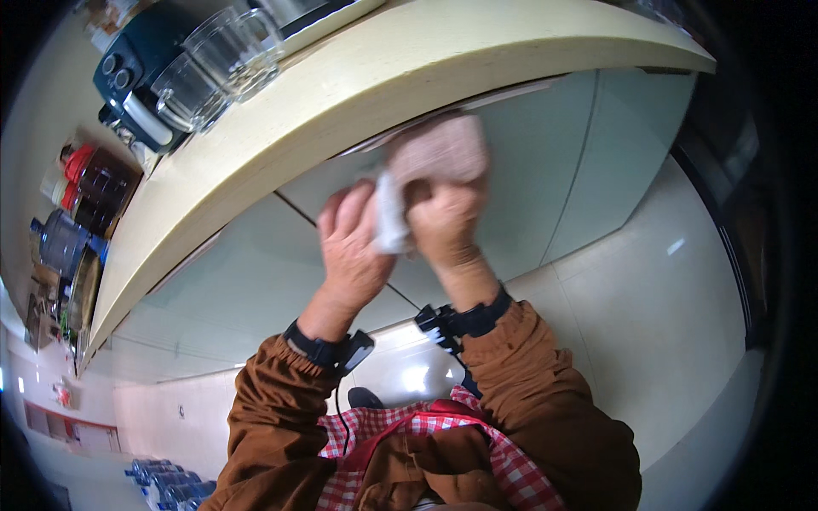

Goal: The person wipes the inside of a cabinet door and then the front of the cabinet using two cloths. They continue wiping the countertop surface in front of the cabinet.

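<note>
Both hands are raised in front of the pale green cabinet doors (pixel 511 191), just below the worktop's edge. My right hand (pixel 447 211) grips a pinkish cloth (pixel 441 150), whose upper part reaches up to the handle strip under the worktop. A whitish flap of cloth (pixel 391 214) hangs between the hands. My left hand (pixel 354 236) is beside this flap with its fingers bent; blur hides whether it holds the cloth's edge or only touches it.
On the cream worktop (pixel 383 70) stand glass mugs (pixel 233 57) and a dark air fryer (pixel 144 70). Farther left are red-lidded jars (pixel 96 185) and a blue water bottle (pixel 61 236). More large bottles (pixel 169 482) stand on the tiled floor at lower left.
</note>
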A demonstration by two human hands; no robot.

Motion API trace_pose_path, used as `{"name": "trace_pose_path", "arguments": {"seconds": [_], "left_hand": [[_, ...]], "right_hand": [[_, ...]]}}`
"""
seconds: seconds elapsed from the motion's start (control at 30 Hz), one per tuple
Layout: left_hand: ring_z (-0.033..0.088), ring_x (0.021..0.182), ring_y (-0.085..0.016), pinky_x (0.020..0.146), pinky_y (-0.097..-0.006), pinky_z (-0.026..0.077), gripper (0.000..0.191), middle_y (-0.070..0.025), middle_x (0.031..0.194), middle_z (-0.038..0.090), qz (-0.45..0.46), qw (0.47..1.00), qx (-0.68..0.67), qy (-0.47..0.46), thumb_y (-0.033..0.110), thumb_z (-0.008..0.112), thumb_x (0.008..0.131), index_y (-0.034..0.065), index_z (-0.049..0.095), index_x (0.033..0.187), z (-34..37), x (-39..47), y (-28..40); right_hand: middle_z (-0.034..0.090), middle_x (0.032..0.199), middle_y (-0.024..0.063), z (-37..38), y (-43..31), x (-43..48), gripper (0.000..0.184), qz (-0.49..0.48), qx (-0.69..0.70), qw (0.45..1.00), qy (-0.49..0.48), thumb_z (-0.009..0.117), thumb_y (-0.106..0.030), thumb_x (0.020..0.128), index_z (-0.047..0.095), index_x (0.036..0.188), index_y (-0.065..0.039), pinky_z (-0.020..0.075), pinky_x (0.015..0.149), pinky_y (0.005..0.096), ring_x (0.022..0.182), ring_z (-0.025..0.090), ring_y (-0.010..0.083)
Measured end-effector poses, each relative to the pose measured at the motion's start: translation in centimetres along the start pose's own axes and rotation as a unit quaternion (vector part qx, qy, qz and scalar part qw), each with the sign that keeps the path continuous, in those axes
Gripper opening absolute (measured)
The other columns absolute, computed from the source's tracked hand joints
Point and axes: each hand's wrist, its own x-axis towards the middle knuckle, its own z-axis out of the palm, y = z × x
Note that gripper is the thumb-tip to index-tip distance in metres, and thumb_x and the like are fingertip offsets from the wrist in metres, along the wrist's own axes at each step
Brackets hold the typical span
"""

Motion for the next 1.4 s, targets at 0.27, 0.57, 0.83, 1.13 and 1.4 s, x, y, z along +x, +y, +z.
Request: {"name": "trace_pose_path", "arguments": {"seconds": [0.27, 0.57, 0.83, 1.13, 1.4], "left_hand": [[0.058, 0.127, -0.033, 0.104, -0.0490, 0.041, 0.044, -0.0106, 0.134, 0.065, -0.082, 0.990, 0.102, -0.054, 0.017, 0.081, 0.083, 0.0100, 0.072, 0.125, -3.6, -1.5, -3.8], [0.056, 0.132, -0.026, 0.111, -0.0464, 0.040, 0.032, -0.0021, 0.137, 0.063, 0.076, 0.993, 0.027, -0.090, 0.018, 0.071, 0.080, 0.0129, 0.075, 0.111, 0.0, 3.2, 1.2], [0.059, 0.129, -0.028, 0.112, -0.0503, 0.037, 0.026, -0.0055, 0.131, 0.068, 0.055, 0.986, 0.146, -0.066, 0.011, 0.074, 0.084, 0.0103, 0.077, 0.110, -4.4, 1.9, -3.3], [0.051, 0.141, -0.025, 0.117, -0.0520, 0.035, 0.044, -0.0038, 0.148, 0.059, 0.088, 0.988, 0.056, -0.117, 0.021, 0.068, 0.084, 0.0108, 0.070, 0.127, 2.0, 5.3, 3.6], [0.063, 0.117, -0.030, 0.104, -0.0522, 0.045, 0.036, -0.0051, 0.115, 0.071, 0.110, 0.988, -0.035, -0.104, 0.010, 0.072, 0.071, 0.0127, 0.074, 0.107, -1.7, 2.3, -0.8]], "right_hand": [[0.058, 0.117, 0.0159, -2.8, 2.5, 2.6, 0.024, 0.092, 0.045, 0.989, 0.106, 0.078, -0.004, 0.081, 0.071, 0.104, -0.004, 0.0518, 0.097, 0.0472, 0.112, 0.058, 0.0377], [0.075, 0.098, 0.0189, -4.0, 3.7, 2.4, 0.017, 0.233, -0.050, 0.971, -0.032, 0.071, -0.012, 0.091, 0.074, 0.091, 0.004, 0.0557, 0.086, 0.0426, 0.091, 0.070, 0.0374], [0.061, 0.126, 0.0281, -2.8, 1.3, 1.8, 0.045, -0.041, 0.019, 0.999, -0.019, 0.077, -0.011, 0.072, 0.075, 0.115, 0.002, 0.0536, 0.104, 0.0508, 0.117, 0.062, 0.0466], [0.071, 0.115, 0.0159, -8.5, 7.8, 5.3, 0.024, 0.107, -0.115, 0.985, 0.068, 0.072, -0.030, 0.098, 0.077, 0.107, -0.008, 0.0419, 0.106, 0.0538, 0.114, 0.059, 0.0406], [0.067, 0.117, 0.0184, -2.7, 0.9, 0.6, 0.024, -0.058, 0.080, 0.993, -0.057, 0.072, -0.008, 0.086, 0.070, 0.108, 0.001, 0.0526, 0.099, 0.0495, 0.110, 0.064, 0.0406]]}}
